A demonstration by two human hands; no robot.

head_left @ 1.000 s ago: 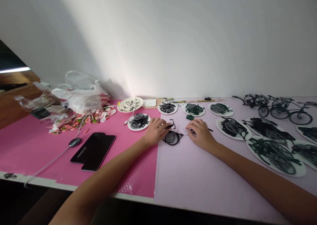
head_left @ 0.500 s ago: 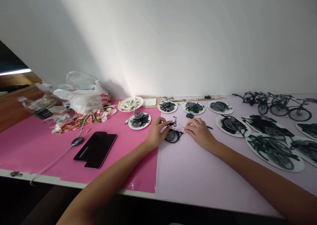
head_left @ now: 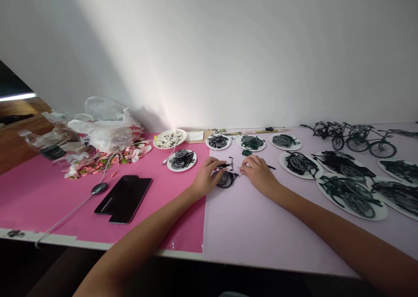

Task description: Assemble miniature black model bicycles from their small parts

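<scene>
My left hand pinches a dark miniature bicycle part between thumb and fingers. A thin handlebar-like piece shows at its far end. Just below these fingers, a black spoked toy wheel with a short dark frame piece lies on the light purple tabletop. My right hand rests on the table to the right, its fingers bent and fingertips together at some tiny bits; what they hold, if anything, is too small to make out. Behind it sits a small dark green block. A dark thin stick lies beside its knuckles.
White plates of bicycle parts stand behind and right, including one with green parts. Assembled toy bicycles stand at the back right. On the pink sheet are black phones, a cable, petals and plastic bags.
The view has shifted slightly. My right hand's fingertips have drawn a little closer to the wheel. My left hand keeps its pinch on the part.
</scene>
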